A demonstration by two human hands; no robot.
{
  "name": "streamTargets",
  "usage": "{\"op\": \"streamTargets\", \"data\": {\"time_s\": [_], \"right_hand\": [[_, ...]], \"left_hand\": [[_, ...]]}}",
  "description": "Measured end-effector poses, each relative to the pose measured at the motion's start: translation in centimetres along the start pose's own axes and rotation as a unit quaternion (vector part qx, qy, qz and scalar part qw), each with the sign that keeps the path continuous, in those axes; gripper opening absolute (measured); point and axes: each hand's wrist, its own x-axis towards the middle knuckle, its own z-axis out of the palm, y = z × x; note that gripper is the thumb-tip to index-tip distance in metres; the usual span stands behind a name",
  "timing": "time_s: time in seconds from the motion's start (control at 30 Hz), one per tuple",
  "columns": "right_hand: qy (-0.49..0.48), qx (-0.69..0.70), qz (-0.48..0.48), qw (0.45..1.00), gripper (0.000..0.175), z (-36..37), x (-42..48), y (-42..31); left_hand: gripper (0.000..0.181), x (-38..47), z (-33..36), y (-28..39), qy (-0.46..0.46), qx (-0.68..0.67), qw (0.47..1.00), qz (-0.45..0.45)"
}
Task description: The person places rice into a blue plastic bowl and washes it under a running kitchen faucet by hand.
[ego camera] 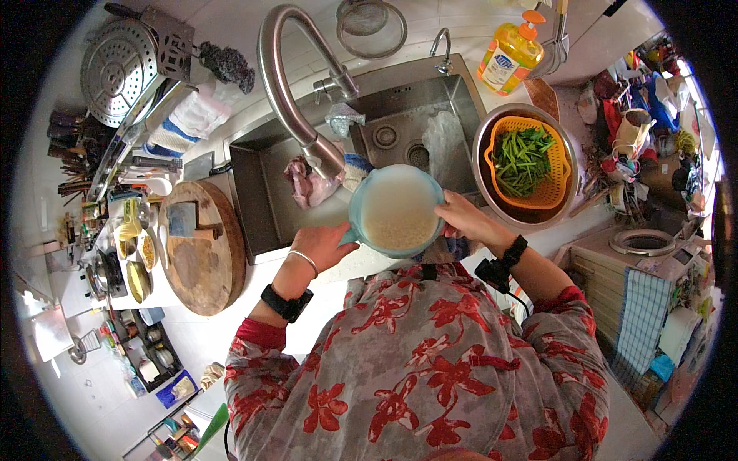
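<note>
A light blue handled bowl (355, 210) is held level over the front edge of the steel sink (271, 199). Cloudy whitish water (398, 199) fills much of it, with pale grains that look like rice at the bottom. My left hand (320, 246) grips its handle; my right hand (468, 216) holds the opposite rim, thumb on top. Just beyond the bowl, a piece of raw meat (311, 189) lies in the sink, partly covered by the head of the curved steel faucet (327, 157). Part of a blue-and-white cloth (357, 167) shows behind the rim.
To the right, a steel basin (568, 201) holds an orange plastic colander (533, 199) of cut greens (522, 158). A dish soap bottle (510, 60) stands behind it. On the left, a cleaver (183, 220) rests on a round wooden chopping block (202, 271). Clear plastic (447, 141) lies in the sink.
</note>
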Motion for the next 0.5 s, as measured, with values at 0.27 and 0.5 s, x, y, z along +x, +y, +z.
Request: {"op": "streamTargets", "data": {"time_s": [0.27, 0.5], "right_hand": [[-0.028, -0.038, 0.024, 0.999, 0.042, -1.0, 0.9, 0.4], [-0.012, 0.009, 0.022, 1.000, 0.036, -0.9, -0.6, -2.2]], "left_hand": [[0.038, 0.4, -0.3, 0.1, 0.027, 0.012, 0.999, 0.012], [0.038, 0.5, -0.3, 0.2, 0.048, 0.004, 0.999, 0.016]]}}
